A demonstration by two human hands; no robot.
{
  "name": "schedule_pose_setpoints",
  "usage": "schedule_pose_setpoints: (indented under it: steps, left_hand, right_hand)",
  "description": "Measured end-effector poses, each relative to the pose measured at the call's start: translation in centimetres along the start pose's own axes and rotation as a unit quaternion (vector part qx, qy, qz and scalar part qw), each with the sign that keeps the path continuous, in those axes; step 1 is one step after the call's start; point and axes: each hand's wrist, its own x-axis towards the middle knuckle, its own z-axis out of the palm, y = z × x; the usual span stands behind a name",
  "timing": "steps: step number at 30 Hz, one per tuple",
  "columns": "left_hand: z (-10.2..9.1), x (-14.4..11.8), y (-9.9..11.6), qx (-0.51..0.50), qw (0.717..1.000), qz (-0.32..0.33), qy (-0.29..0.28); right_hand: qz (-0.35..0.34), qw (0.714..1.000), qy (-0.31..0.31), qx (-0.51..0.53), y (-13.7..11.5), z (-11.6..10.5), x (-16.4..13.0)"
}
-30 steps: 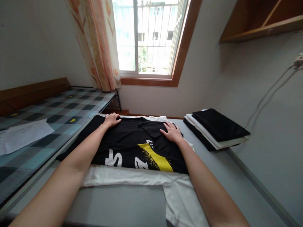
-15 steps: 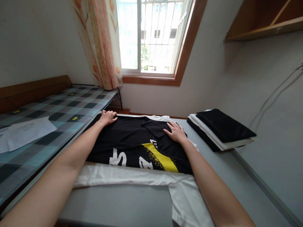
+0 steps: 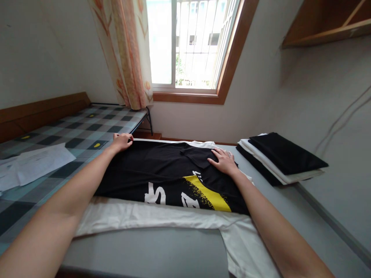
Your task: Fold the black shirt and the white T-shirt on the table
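A black T-shirt [image 3: 162, 166] with white lettering and a yellow speckled stripe lies folded lengthwise on top of a white shirt [image 3: 150, 214]. One sleeve of the white shirt spreads toward me at the lower right. At the far left corner of the black T-shirt, my left hand [image 3: 123, 142] has its fingers closed on the fabric edge. Spread flat near the shirt's right end, my right hand [image 3: 223, 160] presses on the black cloth with open fingers. The undersides of both shirts are hidden.
Both shirts rest on a grey tabletop [image 3: 145, 251]. A stack of folded black and white clothes [image 3: 286, 156] sits at the right. Left of the table is a bed with a checked mattress [image 3: 95, 127] and paper sheets [image 3: 43, 162]. A window [image 3: 197, 46] and curtain [image 3: 131, 58] are behind.
My left hand has moved left to the shirt's corner, and its fingers have closed on the cloth, whose left end reaches further left. My right hand stays on the same part of the shirt.
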Motion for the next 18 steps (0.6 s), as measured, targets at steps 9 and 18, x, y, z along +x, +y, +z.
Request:
schedule_pose_setpoints:
  steps: [9,18]
  left_hand:
    - [-1.2,-0.8,-1.0,0.034,0.997,0.070,0.002]
    - [-2.7,-2.2,-3.2,0.013,0.997,0.064,0.036]
  right_hand:
    - [-0.071,0.996,-0.054,-0.014,-5.4,-3.1,5.1]
    - [-0.036,0.994,-0.040,0.091,-9.6,-0.4,9.5]
